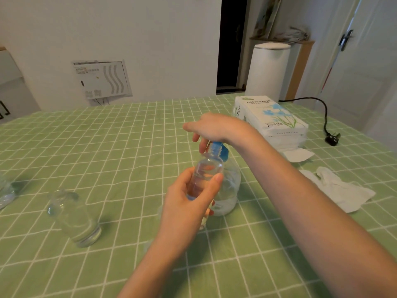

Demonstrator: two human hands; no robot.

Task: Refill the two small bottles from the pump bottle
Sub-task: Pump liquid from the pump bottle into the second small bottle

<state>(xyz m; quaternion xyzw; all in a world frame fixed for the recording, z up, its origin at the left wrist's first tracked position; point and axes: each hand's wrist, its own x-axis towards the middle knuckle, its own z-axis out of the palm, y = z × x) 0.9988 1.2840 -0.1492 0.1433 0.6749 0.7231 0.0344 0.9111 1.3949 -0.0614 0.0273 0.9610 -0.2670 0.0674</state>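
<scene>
My left hand [189, 203] grips a small clear bottle [206, 168] and holds it lifted, its open neck right at the blue pump head [223, 152]. The clear pump bottle [231, 190] stands on the green checked tablecloth just behind it, with some liquid at its bottom. My right hand [214, 127] rests on top of the pump head, its fingers hanging loosely down the far side. A second small clear bottle [75, 218] stands alone on the cloth to the left, uncapped.
A tissue paper pack [272, 119] lies at the back right, with loose crumpled tissues [339, 188] nearer me. A black plug and cable [332, 139] lie at the far right. Another clear object [5, 194] shows at the left edge.
</scene>
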